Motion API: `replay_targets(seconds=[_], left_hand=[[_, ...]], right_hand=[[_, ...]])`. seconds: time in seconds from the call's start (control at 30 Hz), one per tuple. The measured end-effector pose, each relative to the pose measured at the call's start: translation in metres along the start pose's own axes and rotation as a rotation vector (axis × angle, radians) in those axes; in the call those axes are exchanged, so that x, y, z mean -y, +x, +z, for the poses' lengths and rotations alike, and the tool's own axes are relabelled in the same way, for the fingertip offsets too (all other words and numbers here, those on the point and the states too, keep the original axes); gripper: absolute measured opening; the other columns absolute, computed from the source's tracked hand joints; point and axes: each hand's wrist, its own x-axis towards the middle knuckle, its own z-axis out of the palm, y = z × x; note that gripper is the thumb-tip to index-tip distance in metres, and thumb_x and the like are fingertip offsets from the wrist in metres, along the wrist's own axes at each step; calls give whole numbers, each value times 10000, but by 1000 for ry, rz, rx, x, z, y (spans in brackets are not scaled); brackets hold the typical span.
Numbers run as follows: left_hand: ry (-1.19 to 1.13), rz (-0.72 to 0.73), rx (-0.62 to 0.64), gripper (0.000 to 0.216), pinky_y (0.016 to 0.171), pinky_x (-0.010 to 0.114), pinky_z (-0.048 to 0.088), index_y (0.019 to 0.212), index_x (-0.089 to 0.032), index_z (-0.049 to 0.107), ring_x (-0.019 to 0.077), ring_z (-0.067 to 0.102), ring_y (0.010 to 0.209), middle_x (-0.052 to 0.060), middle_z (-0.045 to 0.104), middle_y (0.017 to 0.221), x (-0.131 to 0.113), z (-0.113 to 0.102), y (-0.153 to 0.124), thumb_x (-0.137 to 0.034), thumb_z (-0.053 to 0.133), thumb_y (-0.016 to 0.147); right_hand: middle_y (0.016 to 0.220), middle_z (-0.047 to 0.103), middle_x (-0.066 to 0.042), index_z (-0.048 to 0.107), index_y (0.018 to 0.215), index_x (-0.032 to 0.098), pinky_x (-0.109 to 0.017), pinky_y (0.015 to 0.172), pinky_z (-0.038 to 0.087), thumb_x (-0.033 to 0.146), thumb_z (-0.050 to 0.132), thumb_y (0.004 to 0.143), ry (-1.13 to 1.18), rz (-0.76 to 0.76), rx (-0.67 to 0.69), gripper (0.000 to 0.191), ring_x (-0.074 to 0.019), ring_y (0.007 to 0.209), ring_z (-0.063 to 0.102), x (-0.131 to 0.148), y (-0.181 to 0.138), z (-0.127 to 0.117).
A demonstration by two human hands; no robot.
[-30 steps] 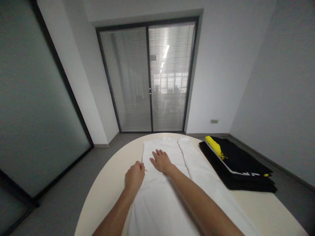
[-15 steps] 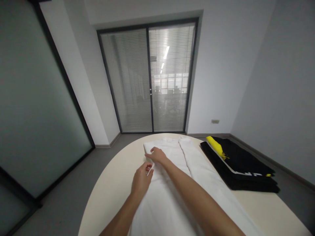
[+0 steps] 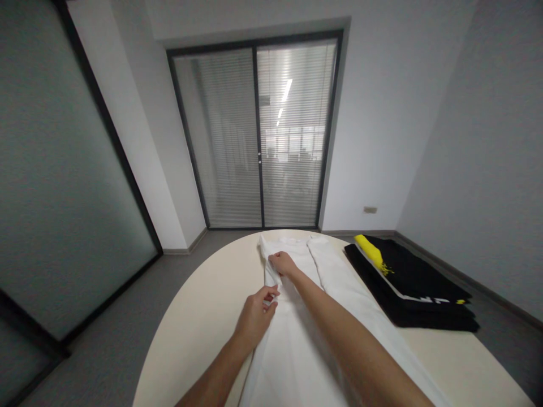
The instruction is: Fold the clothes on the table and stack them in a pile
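A white cloth garment [image 3: 305, 333] lies lengthwise on the round cream table [image 3: 199, 311], its right side folded inward along a long edge. My left hand [image 3: 257, 314] pinches the garment's left edge between thumb and fingers. Farther along the same edge, my right hand [image 3: 283, 264] is closed on the fabric, and the cloth there is lifted and bunched inward. My right forearm crosses over the garment and hides part of it. What kind of garment it is I cannot tell.
On the table's right side sits a stack of folded black garments [image 3: 424, 282], with a yellow patch [image 3: 369, 251] on the top one. Beyond the table are a glass door with blinds [image 3: 292, 186] and a wall socket [image 3: 370, 210]. A frosted glass panel [image 3: 72, 169] stands at left.
Both hands have moved right, drawing the garment's left edge inward. My right hand has closed on the cloth, and more of the tabletop shows at the left.
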Motion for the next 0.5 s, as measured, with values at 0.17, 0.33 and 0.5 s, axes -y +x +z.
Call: replay_targets(seconds=[0.17, 0.33, 0.5], left_hand=[[-101, 48, 89, 202, 861, 310, 563, 951, -183, 667, 199, 697, 1028, 118, 637, 1349, -6, 9, -5, -103, 532, 825], [114, 252, 217, 430, 1115, 360, 431, 1044, -215, 716, 180, 583, 1265, 53, 591, 1414, -8, 3, -9, 3, 419, 822], [474, 397, 431, 511, 1175, 423, 354, 1146, -275, 725, 220, 423, 1414, 25, 494, 1507, -10, -8, -15, 34, 493, 811]], right_hand=[[796, 735, -80, 721, 949, 118, -214, 630, 434, 320, 623, 848, 53, 8, -69, 246, -171, 708, 661, -10, 3, -7], [912, 740, -130, 710, 964, 98, -217, 689, 450, 205, 530, 873, 90, 44, -136, 228, -189, 818, 675, -27, 6, -19], [712, 702, -71, 683, 1018, 94, -220, 568, 435, 358, 545, 916, 150, 90, -81, 314, -151, 576, 621, -43, 0, -24]])
